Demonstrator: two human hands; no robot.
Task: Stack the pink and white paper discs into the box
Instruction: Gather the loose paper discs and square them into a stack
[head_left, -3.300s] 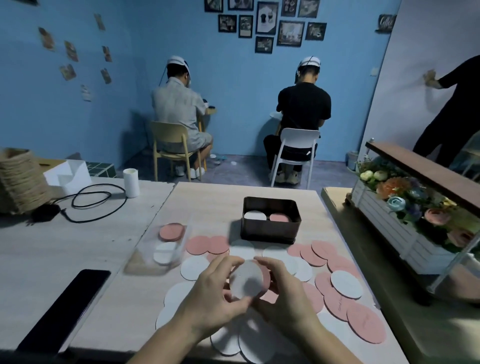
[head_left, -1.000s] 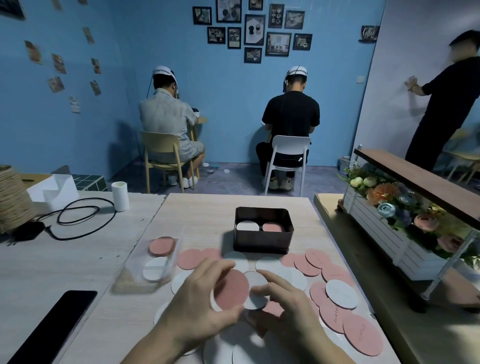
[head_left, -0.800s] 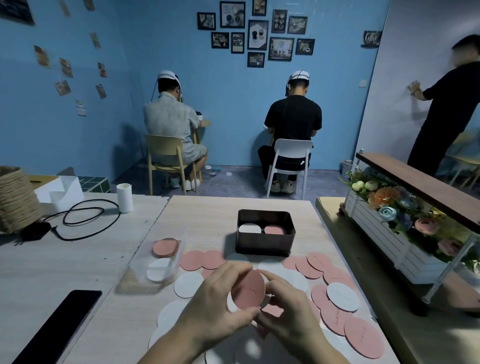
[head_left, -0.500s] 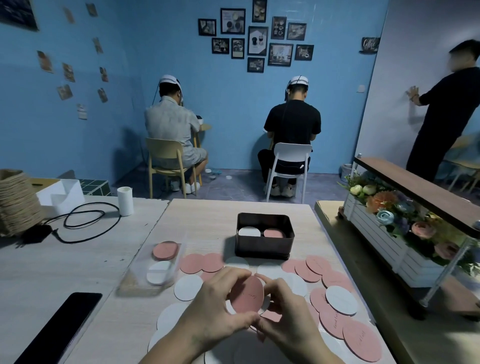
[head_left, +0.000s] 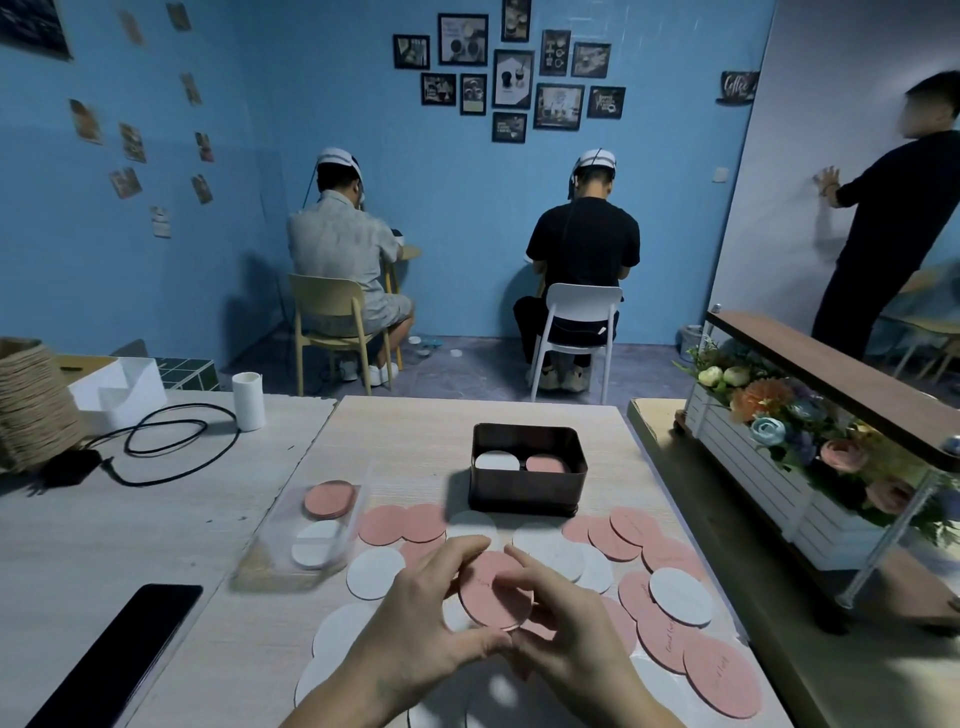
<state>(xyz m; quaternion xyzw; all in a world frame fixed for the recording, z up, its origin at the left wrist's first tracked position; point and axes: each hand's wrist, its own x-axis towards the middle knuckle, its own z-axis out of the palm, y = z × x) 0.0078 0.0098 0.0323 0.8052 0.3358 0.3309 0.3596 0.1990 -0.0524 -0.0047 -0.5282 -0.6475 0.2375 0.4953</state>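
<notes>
Disc (head_left: 488, 592), round, pink, pinched by left hand (head_left: 415, 623) and right hand (head_left: 571, 642).

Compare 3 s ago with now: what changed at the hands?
Earlier the left hand and right hand held a white disc facing the camera. Now they grip a pink disc by its edge, over the same spot. The box and the loose discs stayed put.
</notes>
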